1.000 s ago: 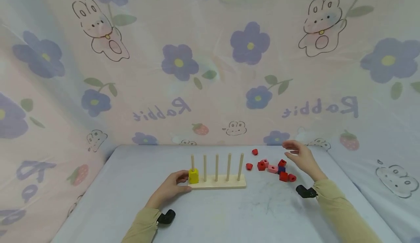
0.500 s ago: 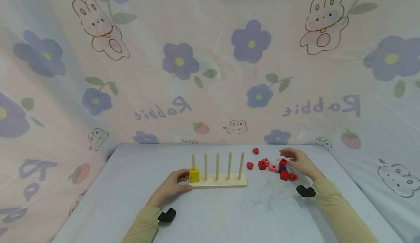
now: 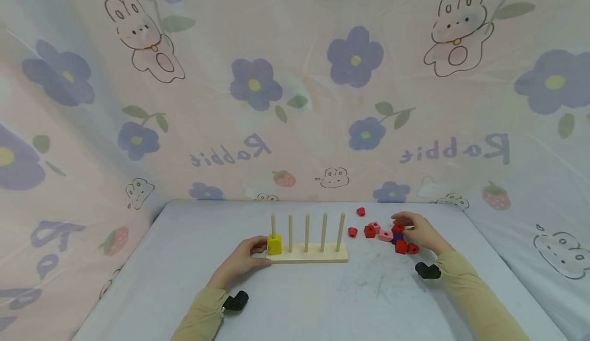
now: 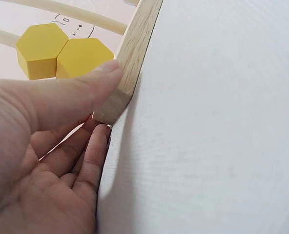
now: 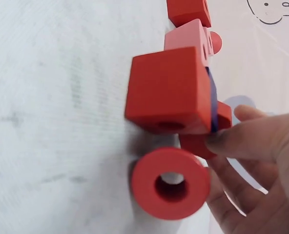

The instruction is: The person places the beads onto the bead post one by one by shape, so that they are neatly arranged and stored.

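My left hand (image 3: 247, 256) grips the left end of a wooden peg stand (image 3: 318, 259); in the left wrist view the thumb (image 4: 86, 92) lies along its edge, with the other fingers curled at its end. Yellow hexagonal beads (image 3: 274, 244) sit on the leftmost peg. My right hand (image 3: 420, 231) reaches into a cluster of beads on the right. Its fingers are loosely bent around a red bead (image 3: 398, 228), beside a dark blue bead (image 3: 397, 237). In the right wrist view the thumb (image 5: 252, 141) is right behind a red cube bead (image 5: 166, 90), near a red round bead (image 5: 170, 183).
Pink beads (image 3: 386, 235) and another red bead (image 3: 370, 231) lie left of my right hand. Two red beads, one nearer (image 3: 352, 232) and one farther (image 3: 361, 211), lie apart. A printed curtain (image 3: 295, 126) stands behind the white table (image 3: 313, 305).
My right hand has come down and to the left, from above the beads to around the red bead at the back. The left hand stays at the peg stand.
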`<state>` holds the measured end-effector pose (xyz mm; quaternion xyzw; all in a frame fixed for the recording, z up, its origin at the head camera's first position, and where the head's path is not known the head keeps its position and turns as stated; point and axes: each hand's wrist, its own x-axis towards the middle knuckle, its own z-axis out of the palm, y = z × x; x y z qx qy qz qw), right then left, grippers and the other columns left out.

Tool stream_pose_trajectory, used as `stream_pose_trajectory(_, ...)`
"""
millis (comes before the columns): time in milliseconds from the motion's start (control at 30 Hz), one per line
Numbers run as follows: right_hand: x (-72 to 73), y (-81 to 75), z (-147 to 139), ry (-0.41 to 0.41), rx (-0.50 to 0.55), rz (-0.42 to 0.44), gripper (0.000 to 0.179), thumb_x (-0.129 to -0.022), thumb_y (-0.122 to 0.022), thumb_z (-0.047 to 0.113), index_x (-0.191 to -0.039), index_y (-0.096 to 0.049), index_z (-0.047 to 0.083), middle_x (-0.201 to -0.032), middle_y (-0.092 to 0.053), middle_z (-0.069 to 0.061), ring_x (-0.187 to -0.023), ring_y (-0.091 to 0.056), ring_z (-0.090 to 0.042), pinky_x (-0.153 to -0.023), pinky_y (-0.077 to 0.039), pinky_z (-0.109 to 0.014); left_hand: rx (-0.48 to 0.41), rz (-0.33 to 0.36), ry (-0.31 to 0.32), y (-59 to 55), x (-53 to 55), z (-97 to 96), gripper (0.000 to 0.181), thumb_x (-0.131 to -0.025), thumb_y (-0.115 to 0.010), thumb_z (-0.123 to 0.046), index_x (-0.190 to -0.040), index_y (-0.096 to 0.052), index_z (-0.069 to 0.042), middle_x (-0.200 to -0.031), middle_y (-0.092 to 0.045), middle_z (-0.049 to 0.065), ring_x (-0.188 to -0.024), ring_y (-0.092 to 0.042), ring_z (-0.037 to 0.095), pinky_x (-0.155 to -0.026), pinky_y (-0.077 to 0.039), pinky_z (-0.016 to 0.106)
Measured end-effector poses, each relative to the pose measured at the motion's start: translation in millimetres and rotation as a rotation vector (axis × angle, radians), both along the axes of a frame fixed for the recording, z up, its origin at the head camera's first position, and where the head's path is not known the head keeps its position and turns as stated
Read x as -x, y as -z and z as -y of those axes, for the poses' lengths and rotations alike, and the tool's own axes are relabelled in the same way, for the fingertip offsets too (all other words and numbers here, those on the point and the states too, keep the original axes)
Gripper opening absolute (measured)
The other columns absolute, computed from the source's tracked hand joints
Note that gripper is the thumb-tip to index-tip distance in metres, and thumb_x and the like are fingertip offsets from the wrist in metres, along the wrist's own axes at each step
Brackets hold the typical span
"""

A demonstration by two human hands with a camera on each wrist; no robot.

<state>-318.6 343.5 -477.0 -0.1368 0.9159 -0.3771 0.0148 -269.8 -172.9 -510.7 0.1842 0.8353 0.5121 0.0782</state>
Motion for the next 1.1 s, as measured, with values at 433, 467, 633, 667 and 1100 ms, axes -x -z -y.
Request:
stream_pose_trajectory(433, -3.5, 9.0, -5.9, 0.015, -0.013, 0.004, 0.026, -0.089, -0.058, -0.006, -0.115, -0.059, -0.001, -0.112, -0.06, -0.022, -0.101, -0.058, -0.039, -0.084, -0.054, -0.049, -0.011, 0.022, -0.007, -5.0, -2.4, -2.6, 0.062, -0.081, -0.077, -0.015, -0.134, -0.049, 0.001, -0.131, -0.053, 0.016, -0.117, -0.053, 0.031, -0.102, -0.042, 0.045)
stream_pose_trajectory(467, -3.6, 9.0, -6.5, 0.022, -0.016, 0.004, 0.026, -0.089, -0.058, -0.005, -0.115, -0.059, -0.001, -0.112, -0.06, -0.021, -0.101, -0.058, -0.039, -0.084, -0.054, -0.049, -0.011, 0.022, -0.007, -5.5, -2.7, -2.6, 0.062, -0.081, -0.077, -0.015, -0.134, -0.049, 0.001, -0.131, -0.053, 0.016, -0.117, -0.053, 0.031, -0.102, -0.042, 0.045)
stream_pose_trajectory(633, -5.8, 3.5, -7.1, 0.037, -0.042, -0.019, 0.027, -0.089, -0.057, -0.004, -0.116, -0.058, 0.0, -0.113, -0.06, -0.02, -0.102, -0.057, -0.039, -0.084, -0.054, -0.051, -0.012, 0.017, 0.002, -6.3, -3.3, -2.4, 0.061, -0.081, -0.077, -0.015, -0.134, -0.049, 0.001, -0.131, -0.053, 0.016, -0.117, -0.053, 0.031, -0.102, -0.042, 0.045)
stream_pose_trajectory(667, -6.4, 1.4, -6.7, 0.035, -0.046, -0.029, 0.028, -0.088, -0.057, -0.004, -0.116, -0.058, -0.001, -0.113, -0.06, -0.021, -0.102, -0.057, -0.04, -0.085, -0.053, -0.052, -0.012, 0.016, 0.003, -6.3, -3.3, -2.4, 0.061, -0.081, -0.077, -0.015, -0.134, -0.049, 0.001, -0.131, -0.053, 0.016, -0.117, -0.053, 0.031, -0.102, -0.042, 0.045)
stream_pose_trajectory(1100, -13.8, -46.6, 6.5, -0.034, -0.023, -0.199, 0.032, -0.091, -0.058, -0.005, -0.122, -0.053, -0.005, -0.115, -0.058, -0.023, -0.106, -0.058, -0.04, -0.091, -0.049, -0.05, 0.014, -0.014, -0.004, -7.5, -4.3, -2.8, 0.06, -0.081, -0.077, -0.014, -0.132, -0.05, 0.002, -0.13, -0.054, 0.017, -0.116, -0.054, 0.033, -0.101, -0.043, 0.045)
